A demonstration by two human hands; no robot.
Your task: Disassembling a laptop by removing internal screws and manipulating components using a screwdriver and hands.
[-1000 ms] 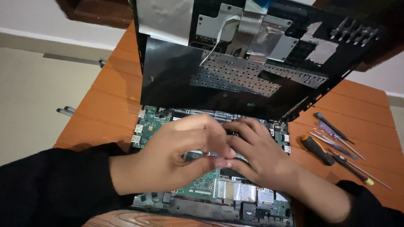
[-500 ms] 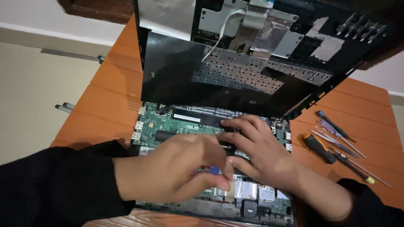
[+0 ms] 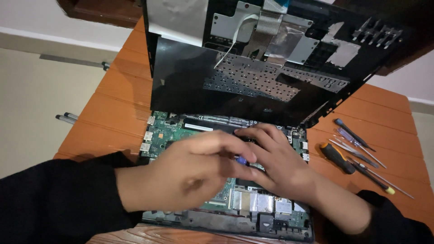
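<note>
Green motherboard point(image 3: 169, 135) looks fragile; my left hand point(image 3: 190, 174) pinches a blue-tipped tool point(image 3: 242, 159), right hand point(image 3: 275, 158) open, bracing nearby.

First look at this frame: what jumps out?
An opened black laptop with its keyboard panel tilted up, exposing the green circuit board at centre. Both hands meet over the board: the left hand pinches a small blue-tipped tool, the right hand rests beside it. Loose screwdrivers lie right on the orange wooden table.

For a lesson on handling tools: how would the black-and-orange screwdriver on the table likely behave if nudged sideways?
The screwdriver looks rounded, so it would probably roll across the flat table. It seems rigid and light. The other tools lying right beside it might stop it.
</note>
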